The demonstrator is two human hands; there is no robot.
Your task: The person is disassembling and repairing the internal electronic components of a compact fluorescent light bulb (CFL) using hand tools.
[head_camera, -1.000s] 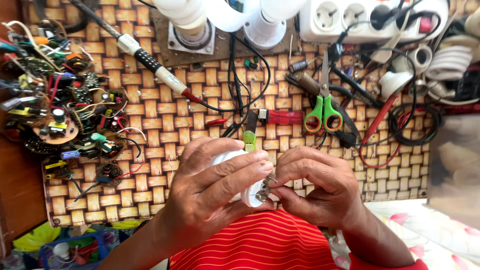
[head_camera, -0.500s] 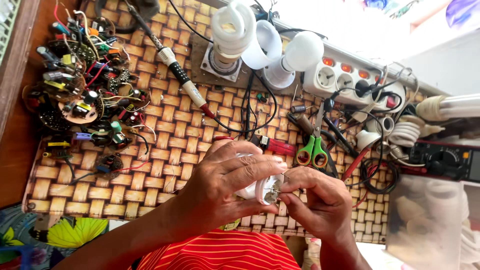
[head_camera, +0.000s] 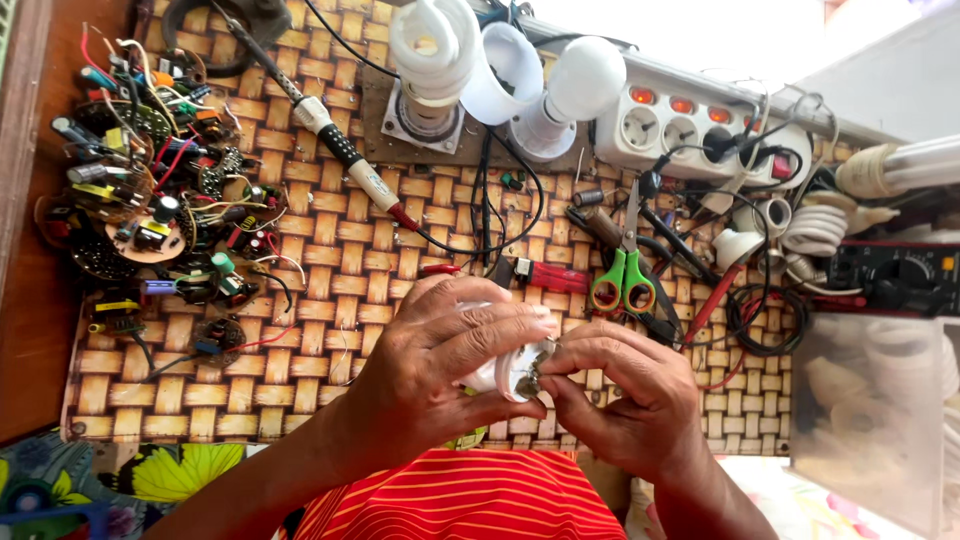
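Note:
My left hand [head_camera: 440, 370] wraps around a white lamp base [head_camera: 510, 372], fingers laid over its top. My right hand [head_camera: 625, 395] meets it from the right, fingertips pinched at the metal end of the base. Both hands hover just above the near edge of a woven mat [head_camera: 330, 250]. Most of the lamp base is hidden under my fingers.
A soldering iron [head_camera: 345, 160] lies diagonally on the mat. Loose circuit parts [head_camera: 160, 210] are heaped at the left. Lamps in holders [head_camera: 435, 60], a power strip [head_camera: 690, 120], green-handled scissors [head_camera: 622, 280], a red tool [head_camera: 550, 275] and a clear plastic box [head_camera: 880, 410] surround the hands.
The view has shifted, so the mat and bench sit higher and more to the left. My hands keep the same hold on the lamp base, the right fingers still working at its end.

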